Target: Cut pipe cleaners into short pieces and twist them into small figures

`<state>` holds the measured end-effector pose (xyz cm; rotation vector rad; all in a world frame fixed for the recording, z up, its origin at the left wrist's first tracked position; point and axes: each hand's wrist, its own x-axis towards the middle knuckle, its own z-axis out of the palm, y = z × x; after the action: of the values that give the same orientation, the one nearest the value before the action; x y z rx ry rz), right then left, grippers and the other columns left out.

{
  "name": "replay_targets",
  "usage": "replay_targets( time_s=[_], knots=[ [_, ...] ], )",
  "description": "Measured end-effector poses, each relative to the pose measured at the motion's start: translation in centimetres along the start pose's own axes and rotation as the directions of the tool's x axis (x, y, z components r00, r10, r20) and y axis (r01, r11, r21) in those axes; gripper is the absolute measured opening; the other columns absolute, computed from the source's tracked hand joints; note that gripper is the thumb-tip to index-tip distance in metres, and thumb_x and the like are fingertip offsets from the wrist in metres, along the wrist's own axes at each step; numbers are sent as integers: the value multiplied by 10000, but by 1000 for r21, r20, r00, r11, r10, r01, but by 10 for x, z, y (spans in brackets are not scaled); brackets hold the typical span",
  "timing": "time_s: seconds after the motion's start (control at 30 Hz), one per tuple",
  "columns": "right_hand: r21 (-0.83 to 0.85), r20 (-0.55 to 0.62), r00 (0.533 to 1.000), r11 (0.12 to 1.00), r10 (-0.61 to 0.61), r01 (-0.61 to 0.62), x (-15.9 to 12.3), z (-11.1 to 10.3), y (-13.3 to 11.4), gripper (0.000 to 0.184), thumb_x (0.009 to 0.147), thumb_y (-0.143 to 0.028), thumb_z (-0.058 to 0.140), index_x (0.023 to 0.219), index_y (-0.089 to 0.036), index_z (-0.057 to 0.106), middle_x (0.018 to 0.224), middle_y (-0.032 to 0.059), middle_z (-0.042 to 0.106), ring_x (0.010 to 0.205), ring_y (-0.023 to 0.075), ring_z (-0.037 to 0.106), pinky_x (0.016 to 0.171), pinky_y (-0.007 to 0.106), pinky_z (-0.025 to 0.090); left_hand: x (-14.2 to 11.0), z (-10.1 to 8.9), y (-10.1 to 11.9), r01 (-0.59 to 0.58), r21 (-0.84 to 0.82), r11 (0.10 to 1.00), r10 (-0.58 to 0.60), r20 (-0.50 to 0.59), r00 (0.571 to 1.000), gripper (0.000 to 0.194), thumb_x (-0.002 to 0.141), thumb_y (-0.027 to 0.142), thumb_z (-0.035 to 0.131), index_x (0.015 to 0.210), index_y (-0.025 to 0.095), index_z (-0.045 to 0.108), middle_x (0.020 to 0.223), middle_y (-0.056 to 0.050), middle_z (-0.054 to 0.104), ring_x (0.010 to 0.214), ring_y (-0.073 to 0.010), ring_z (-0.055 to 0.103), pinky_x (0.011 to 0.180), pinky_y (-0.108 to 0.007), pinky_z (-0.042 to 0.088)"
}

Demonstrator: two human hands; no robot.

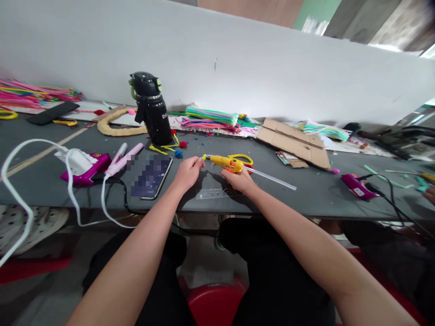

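My right hand (238, 180) is closed round the grip of a yellow hot glue gun (224, 163), whose nozzle points left. A clear glue stick (272, 177) juts out of its back end. Just at the nozzle tip, my left hand (190, 172) pinches a small yellow piece (204, 157), too small to make out its kind. Below both hands a transparent ruler (210, 194) lies near the table's front edge. Behind the glue gun sits a pair of yellow-handled scissors (245, 158), partly hidden.
A phone (152, 176), a black bottle (152, 108) and a pink styling iron (124, 159) are on the left. Purple power strips (89, 170) with trailing cables lie at both sides. Pipe-cleaner bundles (212, 115) and cardboard (294, 142) line the wall. Another person's hand (430, 195) shows far right.
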<state>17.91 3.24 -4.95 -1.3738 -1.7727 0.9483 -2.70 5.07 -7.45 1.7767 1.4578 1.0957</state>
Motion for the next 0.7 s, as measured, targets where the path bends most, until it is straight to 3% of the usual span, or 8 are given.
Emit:
replay_targets(
  time_s=[0.23, 0.37, 0.47, 0.57, 0.7],
  knots=[
    [8, -8, 1000, 1000, 21, -21, 0, 2, 4, 134, 733, -279, 577, 621, -216, 539, 535, -11, 506, 562, 139, 495, 503, 266, 349, 0, 0, 1, -10, -63, 998, 11, 3, 1000, 391, 938, 482, 460, 715, 190, 591, 614, 2, 504, 608, -162, 475, 582, -290, 335],
    [-71, -40, 997, 995, 68, -71, 2, -4, 3, 221, 759, -351, 621, 593, -209, 581, 528, 0, 531, 538, 143, 497, 498, 276, 347, -1, -2, 4, -1, -139, 990, 4, 16, 1000, 383, 928, 497, 484, 728, 188, 589, 585, 21, 447, 556, -139, 408, 545, -286, 299],
    [-132, -125, 990, 988, 67, -83, 7, -29, 8, 237, 753, -445, 680, 712, -212, 690, 592, 8, 598, 566, 158, 520, 540, 293, 381, -4, -4, 4, 6, -179, 984, -8, -11, 1000, 358, 924, 485, 496, 754, 187, 602, 566, 36, 402, 532, -130, 368, 533, -283, 285],
    [-125, -172, 984, 989, 55, -77, 15, -67, 24, 379, 737, -523, 727, 972, -228, 767, 850, 42, 723, 732, 193, 619, 651, 309, 447, -9, -8, 5, -8, -138, 990, 3, -40, 999, 352, 930, 467, 491, 773, 182, 625, 581, 33, 415, 547, -132, 380, 540, -282, 284],
    [-224, -370, 904, 923, 215, -311, 31, -104, 55, 502, 697, -610, 738, 965, -187, 768, 859, 60, 712, 739, 200, 618, 621, 301, 427, -20, -16, 13, -19, -38, 999, 19, -5, 1000, 353, 943, 445, 478, 790, 179, 653, 609, 22, 483, 595, -147, 450, 574, -283, 314]
  ],
)
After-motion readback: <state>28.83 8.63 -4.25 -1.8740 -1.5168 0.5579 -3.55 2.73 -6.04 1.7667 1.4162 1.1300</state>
